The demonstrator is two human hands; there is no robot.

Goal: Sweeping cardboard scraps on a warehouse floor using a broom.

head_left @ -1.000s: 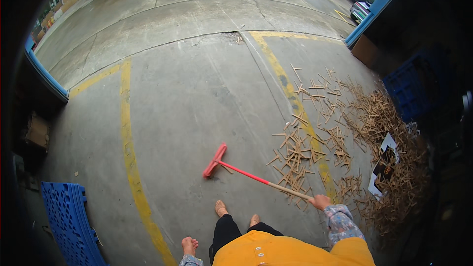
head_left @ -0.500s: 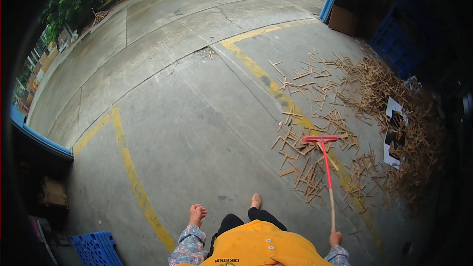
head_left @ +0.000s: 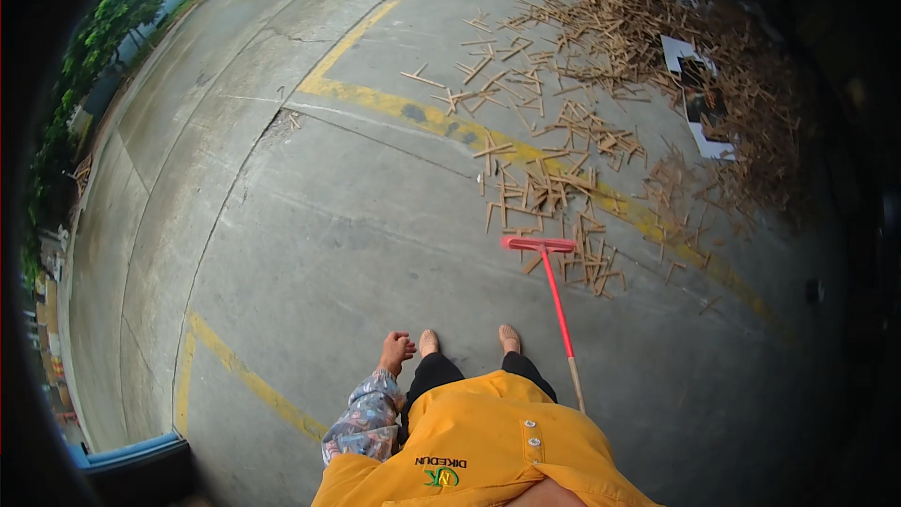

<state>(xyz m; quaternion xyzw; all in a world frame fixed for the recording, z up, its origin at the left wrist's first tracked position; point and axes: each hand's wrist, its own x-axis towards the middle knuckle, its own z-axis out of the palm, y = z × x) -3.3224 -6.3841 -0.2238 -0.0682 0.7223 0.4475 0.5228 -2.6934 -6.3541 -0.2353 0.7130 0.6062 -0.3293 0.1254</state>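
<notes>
A red rake with a red head [head_left: 539, 244] and a red-and-wooden handle [head_left: 561, 321] rests on the concrete floor, its head at the near edge of the scattered wood sticks [head_left: 554, 190]. The handle's lower end disappears behind my yellow jacket [head_left: 488, 441]. My right hand is hidden there. My left hand [head_left: 396, 349] hangs beside my left leg, empty, with its fingers loosely bent. My bare feet [head_left: 469, 340] stand just left of the handle.
A large heap of wood sticks [head_left: 657, 28] lies at the far right with white sheets [head_left: 699, 94] in it. A yellow painted line [head_left: 450, 122] crosses the floor under the sticks; another yellow line [head_left: 244, 376] runs near left. A blue crate [head_left: 131, 455] sits lower left.
The view has swung round, so the sticks now lie ahead and to the right. The rake head has moved from open floor to the sticks. My right hand, earlier seen on the handle end, is now hidden.
</notes>
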